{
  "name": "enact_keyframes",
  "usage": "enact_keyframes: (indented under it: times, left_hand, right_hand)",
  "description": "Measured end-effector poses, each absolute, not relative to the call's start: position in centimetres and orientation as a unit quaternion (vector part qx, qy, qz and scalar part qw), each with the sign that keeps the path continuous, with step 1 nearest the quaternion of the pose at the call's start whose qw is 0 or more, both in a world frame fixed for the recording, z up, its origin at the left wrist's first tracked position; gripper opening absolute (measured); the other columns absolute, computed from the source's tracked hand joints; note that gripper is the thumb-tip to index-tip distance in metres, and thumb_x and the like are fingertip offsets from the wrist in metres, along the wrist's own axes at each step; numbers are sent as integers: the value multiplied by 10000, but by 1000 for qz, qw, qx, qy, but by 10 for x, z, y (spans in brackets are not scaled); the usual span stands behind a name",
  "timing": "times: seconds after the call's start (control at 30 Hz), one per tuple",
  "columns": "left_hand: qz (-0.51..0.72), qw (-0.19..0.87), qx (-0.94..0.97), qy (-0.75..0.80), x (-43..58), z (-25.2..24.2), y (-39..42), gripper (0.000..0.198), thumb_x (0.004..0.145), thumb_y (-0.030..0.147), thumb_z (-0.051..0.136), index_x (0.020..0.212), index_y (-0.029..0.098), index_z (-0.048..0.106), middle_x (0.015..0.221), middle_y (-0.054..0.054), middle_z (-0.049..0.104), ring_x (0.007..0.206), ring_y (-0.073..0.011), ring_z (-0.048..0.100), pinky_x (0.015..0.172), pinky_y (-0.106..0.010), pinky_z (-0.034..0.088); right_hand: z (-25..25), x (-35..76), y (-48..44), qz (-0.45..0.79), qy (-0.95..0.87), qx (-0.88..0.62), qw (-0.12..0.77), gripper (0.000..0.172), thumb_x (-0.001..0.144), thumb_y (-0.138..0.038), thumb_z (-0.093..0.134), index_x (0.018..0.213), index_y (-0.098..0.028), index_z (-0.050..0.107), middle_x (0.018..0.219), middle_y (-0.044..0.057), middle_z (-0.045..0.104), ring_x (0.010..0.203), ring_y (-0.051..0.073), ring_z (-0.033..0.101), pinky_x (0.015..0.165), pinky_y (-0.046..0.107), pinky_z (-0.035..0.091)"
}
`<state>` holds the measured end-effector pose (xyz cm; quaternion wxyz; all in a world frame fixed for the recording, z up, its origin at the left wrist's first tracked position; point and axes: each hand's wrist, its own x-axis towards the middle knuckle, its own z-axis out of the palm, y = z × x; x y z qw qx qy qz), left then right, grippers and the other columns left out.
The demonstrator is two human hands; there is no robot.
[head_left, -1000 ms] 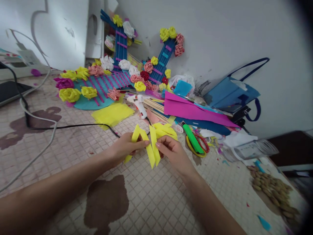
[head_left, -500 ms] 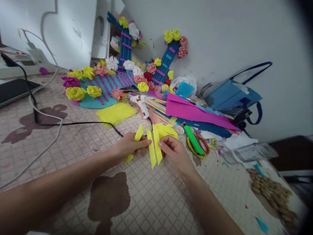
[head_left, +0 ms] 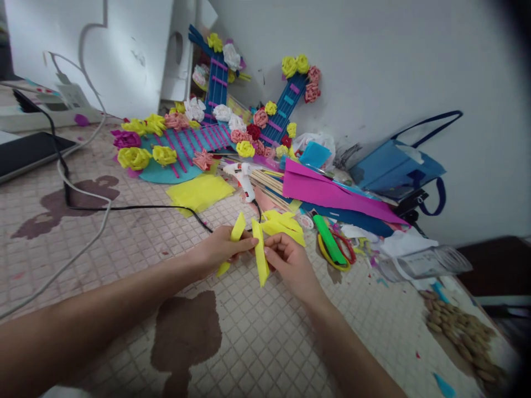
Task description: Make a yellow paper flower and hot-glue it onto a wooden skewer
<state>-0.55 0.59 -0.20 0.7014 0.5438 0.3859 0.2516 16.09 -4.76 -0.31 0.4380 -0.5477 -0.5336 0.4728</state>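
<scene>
Between my two hands stands a yellow crepe paper strip (head_left: 260, 257) with slanted ends, pinched near its upper middle. My left hand (head_left: 226, 247) is closed, its thumb on the strip's left edge, and a second yellow strip (head_left: 238, 226) passes through the same hand, sticking out above and below. My right hand (head_left: 287, 258) pinches the standing strip from the right. Just behind the hands lies a loose pile of yellow paper pieces (head_left: 286, 225). A white glue gun (head_left: 243, 179) rests beyond, its black cord running left.
Blue letter-like shapes with paper flowers (head_left: 186, 145) stand at the back. A yellow paper sheet (head_left: 201, 192) lies left of the glue gun. To the right are a green cutter (head_left: 329, 239), scissors (head_left: 347, 246), magenta paper (head_left: 327, 190), a blue bag (head_left: 398, 166) and peanuts (head_left: 460, 329).
Two strips that stood slightly apart between my hands now overlap and look like one. My right hand has come a little left, closer to my left hand. The view has shifted slightly.
</scene>
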Motion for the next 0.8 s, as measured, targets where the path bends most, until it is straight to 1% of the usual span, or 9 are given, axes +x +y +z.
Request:
enact_keyframes:
  times: [0.13, 0.3, 0.43, 0.57, 0.7, 0.8]
  left_hand:
    - [249, 711, 535, 383, -5, 2, 5, 304, 699, 426, 661, 664, 136, 580, 486, 64, 393, 434, -59, 304, 419, -198, 201]
    - [245, 703, 550, 378, -4, -1, 5, 303, 711, 413, 652, 626, 146, 537, 483, 71, 364, 432, -58, 305, 421, -197, 207]
    - [257, 676, 567, 395, -3, -7, 6, 293, 727, 399, 635, 618, 154, 518, 490, 65, 390, 440, -66, 340, 421, -197, 246]
    - [266, 668, 571, 396, -2, -7, 5, 287, 751, 399, 617, 642, 157, 509, 483, 71, 374, 436, -66, 333, 419, -196, 249]
    - [279, 672, 560, 396, -2, -4, 3, 293, 755, 392, 629, 639, 146, 517, 505, 67, 378, 457, -60, 322, 432, -191, 243]
    - [296, 707, 519, 379, 0, -6, 2, 287, 757, 399, 643, 690, 129, 570, 558, 49, 438, 480, -52, 323, 433, -185, 229]
  right_hand:
    - [-5, 159, -49, 443, -541, -559, 445, 143, 776, -314, 602, 794, -192, 528, 726, -12, 547, 609, 102, 509, 540, 228, 422]
    - [-6, 158, -51, 418, -576, -555, 430, 126, 808, -315, 574, 796, -194, 539, 719, -6, 548, 615, 114, 509, 555, 240, 432]
    - [-3, 158, -53, 405, -591, -558, 419, 188, 858, -371, 515, 800, -195, 548, 734, 0, 553, 639, 121, 521, 571, 240, 439]
    - [-2, 157, -54, 385, -592, -578, 408, 230, 851, -406, 524, 779, -189, 539, 682, -13, 528, 576, 107, 476, 516, 227, 392]
    - [-6, 159, -52, 385, -611, -581, 375, 222, 822, -366, 561, 698, -185, 526, 625, -28, 493, 551, 101, 444, 507, 227, 358]
    - [-5, 160, -52, 412, -582, -573, 405, 235, 821, -369, 568, 685, -188, 505, 595, -44, 457, 522, 89, 416, 482, 217, 336]
